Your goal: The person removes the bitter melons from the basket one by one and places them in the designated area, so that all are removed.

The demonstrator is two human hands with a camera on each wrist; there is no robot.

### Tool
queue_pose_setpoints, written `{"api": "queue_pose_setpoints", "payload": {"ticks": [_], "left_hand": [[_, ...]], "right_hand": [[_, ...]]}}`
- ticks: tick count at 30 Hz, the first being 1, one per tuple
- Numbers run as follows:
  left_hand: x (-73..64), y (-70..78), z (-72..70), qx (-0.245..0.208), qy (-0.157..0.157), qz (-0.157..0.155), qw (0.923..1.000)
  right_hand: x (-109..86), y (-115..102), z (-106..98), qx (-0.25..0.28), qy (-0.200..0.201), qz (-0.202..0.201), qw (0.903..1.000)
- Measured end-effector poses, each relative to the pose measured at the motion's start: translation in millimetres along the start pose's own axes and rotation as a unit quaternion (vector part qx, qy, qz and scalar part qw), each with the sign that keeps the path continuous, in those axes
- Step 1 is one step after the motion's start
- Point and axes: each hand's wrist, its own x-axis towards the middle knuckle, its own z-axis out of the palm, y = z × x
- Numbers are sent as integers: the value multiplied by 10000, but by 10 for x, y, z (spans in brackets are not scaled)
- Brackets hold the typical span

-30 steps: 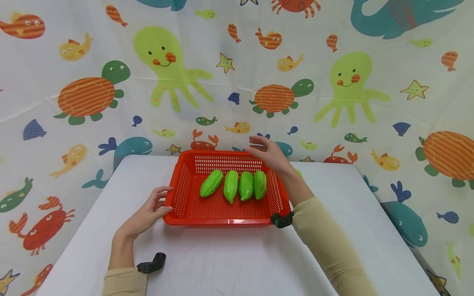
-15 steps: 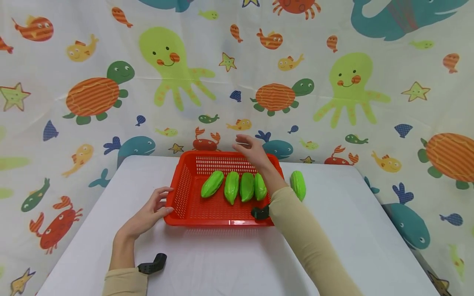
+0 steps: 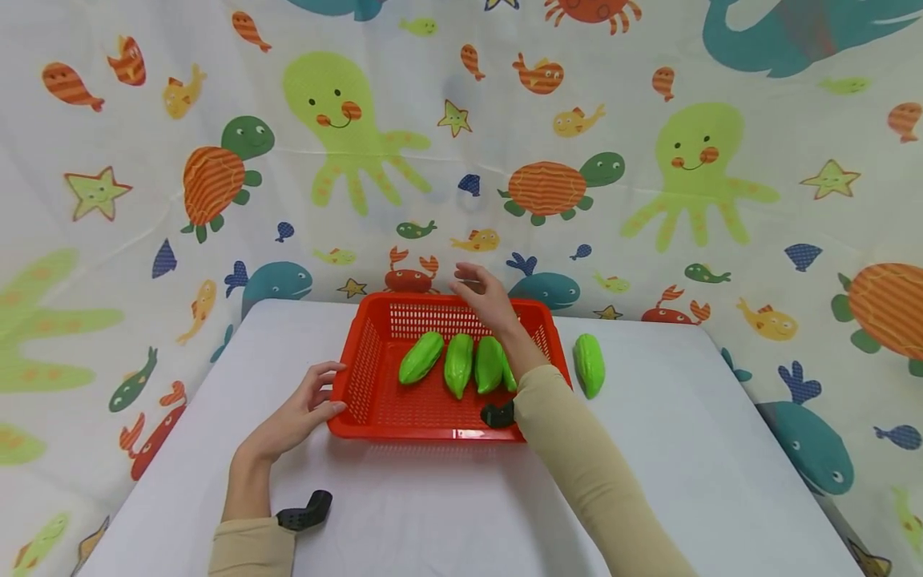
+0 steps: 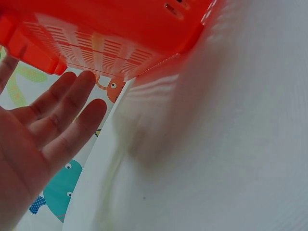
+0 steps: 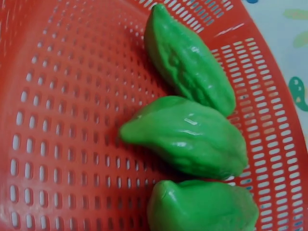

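Note:
A red perforated plastic basket stands on the white table. Several glossy green, ridged, gourd-like vegetables with pointed tips lie in a row inside it. My left hand is at the basket's left side, fingertips and thumb right at the rim; its extended fingers show beside the basket wall in the left wrist view. Over the back rim hovers my right hand, fingers loosely bent and holding nothing. The right forearm partly hides the rightmost vegetable in the basket. In the right wrist view, a vegetable lies against the basket's slotted wall.
One more green vegetable lies on the table, right of the basket. Black wrist cameras sit on both cuffs. A sea-animal patterned curtain hangs close behind the table's far edge.
My right hand has moved left along the basket's back rim, uncovering the vegetable on the table at right. The left hand stays at the basket's left side. The head view has shifted slightly.

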Motion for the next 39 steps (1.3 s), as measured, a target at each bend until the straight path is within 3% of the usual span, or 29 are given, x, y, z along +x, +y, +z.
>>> {"api": "queue_pose_setpoints", "payload": {"ticks": [3,6,10,16,24,33,39], "left_hand": [[22,0,3,17,7,8,10000],[40,-1,10,2,9,15,10000],[66,-5,13,-23,14,21,10000],[131,-28,-44,-19,-17,59,10000],[214,-60,-112,-35,-102,143,9998],[197,-43,-110,11,-113,146,9998],[179,-39,-103,-5,-96,114,9999]], "right_hand": [[30,28,10,-56,-167,-4,9998],[54,50,22,-321,-619,155,9974],[70,61,43,-908,-1430,458,9845],[93,47,97,-1068,-2238,735,9660],[136,82,150,-1405,-2670,972,9484],[118,37,168,-1775,-3052,1023,9300],[123,54,214,-1924,-3148,1008,9240]]}}
